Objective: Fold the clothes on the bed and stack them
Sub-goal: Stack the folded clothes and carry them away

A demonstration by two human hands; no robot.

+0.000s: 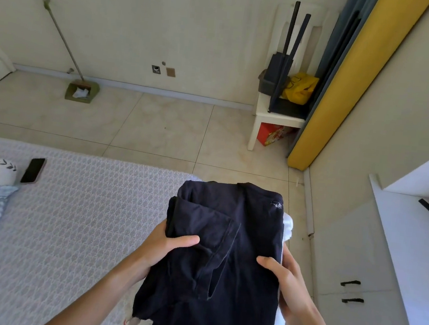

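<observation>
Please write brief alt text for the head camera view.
Both hands, left and right, grip a stack of folded clothes, a dark navy garment on top of white fabric, over the corner of a bed. A phone lies on the bed.

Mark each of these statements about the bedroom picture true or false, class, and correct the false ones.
1. Both hands hold a dark navy garment. True: the left hand and the right hand each grip a side, thumbs on top.
2. A phone lies on the bed. True.
3. The dustpan stands on the white chair. False: it sits on the floor by the wall; the white chair carries a yellow bag and dark items.
4. The held garment is bright red. False: it is dark navy, with something white showing beneath its right edge.
5. The phone rests on the floor tiles. False: it is on the bed cover.
</observation>
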